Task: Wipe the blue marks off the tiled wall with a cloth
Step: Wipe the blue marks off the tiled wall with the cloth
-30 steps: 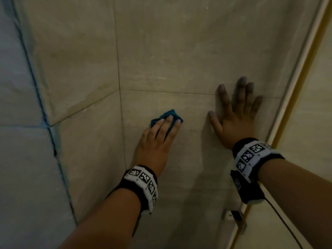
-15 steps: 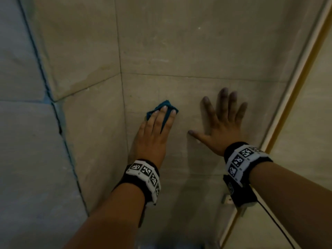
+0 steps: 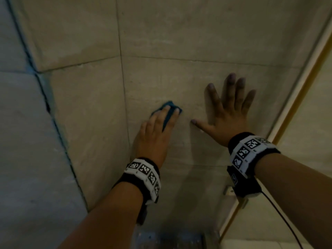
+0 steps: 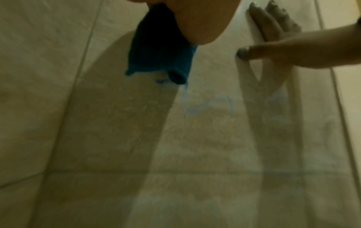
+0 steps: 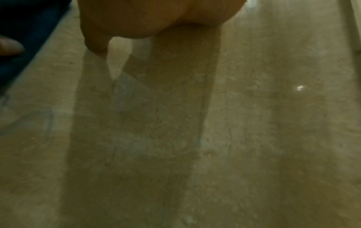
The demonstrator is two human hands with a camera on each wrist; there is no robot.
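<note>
A folded blue cloth (image 3: 168, 109) lies flat against the beige tiled wall (image 3: 179, 36) under my left hand (image 3: 158, 126), whose straight fingers press it to the tile. In the left wrist view the cloth (image 4: 162, 50) hangs just above faint blue marks (image 4: 207, 106) drawn on the tile. My right hand (image 3: 228, 108) lies flat on the wall to the right of the cloth, fingers spread, holding nothing. The right wrist view shows pale blue traces (image 5: 39, 121) at its left edge.
The tiled wall meets a side wall at a corner (image 3: 124, 87) just left of the cloth. A grey-blue surface (image 3: 27, 141) stands further left. A pale frame with a yellow strip (image 3: 296, 97) runs diagonally on the right. A dark metal fitting (image 3: 170, 239) shows at the bottom.
Both hands have slid down the wall relative to the horizontal grout line. The left hand keeps the cloth pressed, and the right thumb has spread out wider.
</note>
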